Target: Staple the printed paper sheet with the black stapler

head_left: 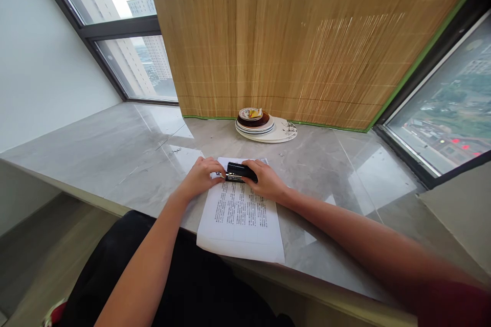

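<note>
Gripping the right end of a black stapler [235, 167] with the right hand [265, 179], thumb towards the body, fingers curled along the far side. Holding thumb and fingertips of the left hand [200, 176] close together at the stapler's other end, just beside a silvery metal part [233, 177]; cannot tell a firm pinch from a light touch there. Held so over the far part of white printed paper [245, 240], spread below the grip on a grey countertop [314, 163] and reaching to its near edge. Facing, beyond the grip, a stack of plates [264, 127] with a slatted blind [268, 36] behind. Flanked, left and right of the grip, by 2 windows [134, 56].
</note>
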A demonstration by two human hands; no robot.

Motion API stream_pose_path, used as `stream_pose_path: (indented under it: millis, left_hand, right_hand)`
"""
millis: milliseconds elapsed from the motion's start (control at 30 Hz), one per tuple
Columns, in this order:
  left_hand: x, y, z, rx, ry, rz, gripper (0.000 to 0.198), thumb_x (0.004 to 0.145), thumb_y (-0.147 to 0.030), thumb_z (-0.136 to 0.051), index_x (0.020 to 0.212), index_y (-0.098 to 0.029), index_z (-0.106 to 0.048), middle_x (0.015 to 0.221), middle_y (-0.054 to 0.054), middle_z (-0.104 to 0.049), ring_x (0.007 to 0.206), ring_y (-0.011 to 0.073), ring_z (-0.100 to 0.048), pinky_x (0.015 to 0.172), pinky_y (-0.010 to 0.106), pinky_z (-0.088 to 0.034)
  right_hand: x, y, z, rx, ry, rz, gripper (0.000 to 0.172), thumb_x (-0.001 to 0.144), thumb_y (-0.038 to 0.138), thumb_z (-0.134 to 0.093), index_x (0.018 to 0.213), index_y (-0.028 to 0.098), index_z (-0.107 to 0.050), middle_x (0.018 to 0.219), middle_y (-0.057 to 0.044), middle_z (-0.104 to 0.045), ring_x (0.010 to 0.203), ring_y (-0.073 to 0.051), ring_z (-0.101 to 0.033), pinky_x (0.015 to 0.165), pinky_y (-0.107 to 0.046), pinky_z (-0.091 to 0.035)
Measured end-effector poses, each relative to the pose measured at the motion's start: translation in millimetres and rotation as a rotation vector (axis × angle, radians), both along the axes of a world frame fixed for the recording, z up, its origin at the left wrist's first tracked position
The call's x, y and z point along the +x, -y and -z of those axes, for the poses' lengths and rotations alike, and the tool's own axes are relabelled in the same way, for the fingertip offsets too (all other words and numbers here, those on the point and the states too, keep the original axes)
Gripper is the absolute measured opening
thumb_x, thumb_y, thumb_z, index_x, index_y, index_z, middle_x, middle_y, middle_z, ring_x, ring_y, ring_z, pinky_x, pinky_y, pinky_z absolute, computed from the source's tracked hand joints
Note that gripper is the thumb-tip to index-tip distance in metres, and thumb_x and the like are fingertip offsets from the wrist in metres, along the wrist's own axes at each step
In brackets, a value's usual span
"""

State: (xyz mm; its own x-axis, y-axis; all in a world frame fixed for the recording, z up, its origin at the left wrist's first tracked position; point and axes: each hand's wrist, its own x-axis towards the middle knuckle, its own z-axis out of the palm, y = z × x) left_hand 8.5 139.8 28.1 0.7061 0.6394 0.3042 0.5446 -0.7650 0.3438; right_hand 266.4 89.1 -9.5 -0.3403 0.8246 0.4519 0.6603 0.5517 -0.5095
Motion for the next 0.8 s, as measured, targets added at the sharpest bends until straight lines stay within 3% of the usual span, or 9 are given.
stream_pose_path:
  millis: [533,800]
  left_hand:
    - [1,-2,4.1,-0.080,0.136,-0.121,0.009,0.085,-0.023,-0.077,0.093,-0.026,-0.080,0.094,0.000,-0.078,0.083,0.0206,-0.065,0.092,0.042,-0.043]
    - [-13,-13,6.2,-0.093,0.160,0.030,0.008,0.087,-0.022,-0.075,0.089,-0.026,-0.082,0.099,0.003,-0.080,0.095,0.0215,-0.072,0.095,0.038,-0.051]
  right_hand:
    - [0,1,-1.6,-0.002,0.000,-0.003,0.033,0.094,0.024,-0.066,0.126,0.022,-0.059,0.117,-0.010,-0.069,0.107,-0.027,-0.062,0.091,-0.039,-0.050]
    - [0,1,-1.8,-0.013,0.001,-0.002,0.033,0.094,0.023,-0.066,0.126,0.022,-0.060,0.118,-0.011,-0.069,0.107,-0.027,-0.062,0.093,-0.040,-0.050]
